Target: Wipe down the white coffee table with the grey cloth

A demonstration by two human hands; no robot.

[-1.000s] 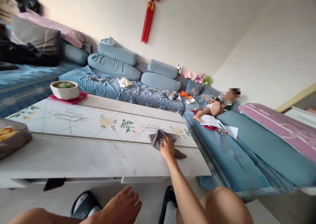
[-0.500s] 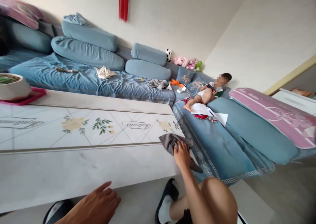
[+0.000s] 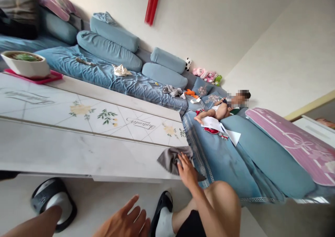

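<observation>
My right hand lies over a crumpled grey cloth, pressing it to the right end of a long white table. Its fingers are bent into the fabric, and part of the cloth hangs past the table's end. A patterned strip with flowers and lettering runs along the tabletop, just beyond the cloth. Low in the view, my left hand hangs in front of the table with its fingers apart. It touches nothing.
A potted plant stands on a pink tray at the table's far left. Behind is a blue sofa with cushions and loose clothes. Someone sits in its corner beside papers. My slippered feet are below the table edge.
The view has tilted. My right hand has drawn the grey cloth nearer along the table's end, off the patterned strip. My left hand has dropped away from the table edge, its fingers spreading.
</observation>
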